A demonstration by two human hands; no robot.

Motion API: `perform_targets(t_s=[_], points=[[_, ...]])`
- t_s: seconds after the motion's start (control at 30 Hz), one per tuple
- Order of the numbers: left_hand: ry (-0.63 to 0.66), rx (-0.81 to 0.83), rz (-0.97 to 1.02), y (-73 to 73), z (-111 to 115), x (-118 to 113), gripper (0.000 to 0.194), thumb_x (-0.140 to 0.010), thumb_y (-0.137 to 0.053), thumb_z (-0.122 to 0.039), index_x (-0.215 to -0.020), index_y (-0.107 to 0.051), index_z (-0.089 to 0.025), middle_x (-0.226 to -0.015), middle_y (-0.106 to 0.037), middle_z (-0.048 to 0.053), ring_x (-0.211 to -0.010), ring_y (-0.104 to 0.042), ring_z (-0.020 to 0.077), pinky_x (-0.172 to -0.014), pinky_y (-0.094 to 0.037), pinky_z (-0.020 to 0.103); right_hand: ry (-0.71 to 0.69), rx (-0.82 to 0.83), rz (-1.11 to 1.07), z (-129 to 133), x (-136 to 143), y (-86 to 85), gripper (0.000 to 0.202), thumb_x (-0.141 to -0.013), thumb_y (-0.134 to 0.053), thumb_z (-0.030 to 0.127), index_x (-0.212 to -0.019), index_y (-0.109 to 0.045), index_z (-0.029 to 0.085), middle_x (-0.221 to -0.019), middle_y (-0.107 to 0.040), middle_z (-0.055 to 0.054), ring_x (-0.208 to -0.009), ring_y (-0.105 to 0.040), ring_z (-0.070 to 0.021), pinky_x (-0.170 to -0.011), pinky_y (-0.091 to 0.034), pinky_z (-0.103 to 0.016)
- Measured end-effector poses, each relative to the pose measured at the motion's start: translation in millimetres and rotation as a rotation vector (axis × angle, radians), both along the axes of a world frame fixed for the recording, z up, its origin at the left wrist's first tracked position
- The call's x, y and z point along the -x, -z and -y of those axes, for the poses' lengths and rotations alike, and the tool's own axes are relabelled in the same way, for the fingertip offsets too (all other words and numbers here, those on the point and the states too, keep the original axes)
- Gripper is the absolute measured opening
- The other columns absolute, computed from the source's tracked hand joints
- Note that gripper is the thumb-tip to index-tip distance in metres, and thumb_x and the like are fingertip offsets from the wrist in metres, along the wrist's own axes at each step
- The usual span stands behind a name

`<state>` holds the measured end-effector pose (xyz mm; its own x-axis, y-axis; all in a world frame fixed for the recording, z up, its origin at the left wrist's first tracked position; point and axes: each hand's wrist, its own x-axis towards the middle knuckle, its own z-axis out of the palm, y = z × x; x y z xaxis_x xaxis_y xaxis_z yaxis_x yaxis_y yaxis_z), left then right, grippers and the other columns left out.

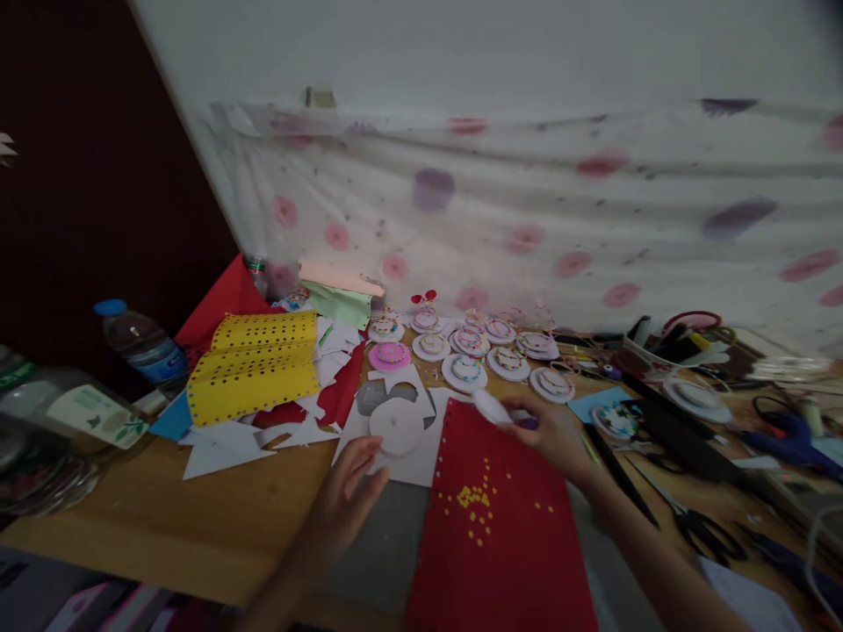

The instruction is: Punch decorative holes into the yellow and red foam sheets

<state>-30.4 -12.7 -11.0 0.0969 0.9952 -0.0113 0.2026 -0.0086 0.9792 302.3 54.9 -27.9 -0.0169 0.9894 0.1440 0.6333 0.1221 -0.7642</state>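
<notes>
My right hand [550, 439] pinches a small white round disc [490, 406] by its edge, above the top of the red sheet [500, 562]. A bit of purple shows at its fingers, too small to make out. My left hand [349, 491] is open, its fingers apart, close to the lower left edge of a larger white paper disc [399, 427] with a small mark at its centre. Whether the fingertips touch that disc I cannot tell. Under it lies a white sheet [412, 470]. Several tiny yellow flower cut-outs [475, 499] are scattered on the red sheet.
Behind my hands stand several small decorated paper hats [466, 372]. Yellow punched sheets [263, 360], white scraps [224, 449] and bottles [141, 347] lie or stand at left. Scissors [698, 527], a blue glue gun [790, 439] and a basket of tools [659, 351] are at right.
</notes>
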Motion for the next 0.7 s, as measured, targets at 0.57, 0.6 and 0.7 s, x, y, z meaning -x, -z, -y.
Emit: perform_targets(t_s=[0.57, 0.6, 0.7], points=[[-0.223, -0.112, -0.198, 34.6, -82.1, 32.7, 0.039, -0.074, -0.057, -0.044, -0.103, -0.059, -0.016, -0.099, -0.071, 0.012, -0.094, -0.067, 0.0273, -0.084, -0.052, 0.042, 0.343, -0.015, -0.142, 113.2, 28.5, 37.4, 0.041, -0.083, -0.053, 0.044, -0.112, -0.058, 0.016, -0.113, -0.066, -0.015, -0.098, -0.064, -0.0293, -0.084, -0.051, -0.042], [-0.222, -0.142, -0.237, 37.2, -89.6, 34.6, 0.038, -0.074, -0.057, -0.043, -0.102, -0.060, -0.017, -0.102, -0.070, 0.012, -0.097, -0.065, 0.0283, -0.089, -0.049, 0.045, 0.385, 0.006, -0.140, 119.2, 14.8, 44.3, 0.043, -0.082, -0.053, 0.045, -0.113, -0.057, 0.015, -0.114, -0.066, -0.016, -0.100, -0.063, -0.0295, -0.083, -0.051, -0.042], [-0.210, -0.227, -0.336, 37.1, -100.5, 34.5, 0.037, -0.072, -0.058, -0.040, -0.101, -0.061, -0.017, -0.109, -0.067, 0.014, -0.107, -0.060, 0.0327, -0.098, -0.041, 0.052, 0.453, 0.023, -0.110, 131.6, -19.9, 58.8, 0.045, -0.083, -0.050, 0.044, -0.117, -0.056, 0.015, -0.118, -0.064, -0.015, -0.108, -0.060, -0.0295, -0.090, -0.049, -0.044]])
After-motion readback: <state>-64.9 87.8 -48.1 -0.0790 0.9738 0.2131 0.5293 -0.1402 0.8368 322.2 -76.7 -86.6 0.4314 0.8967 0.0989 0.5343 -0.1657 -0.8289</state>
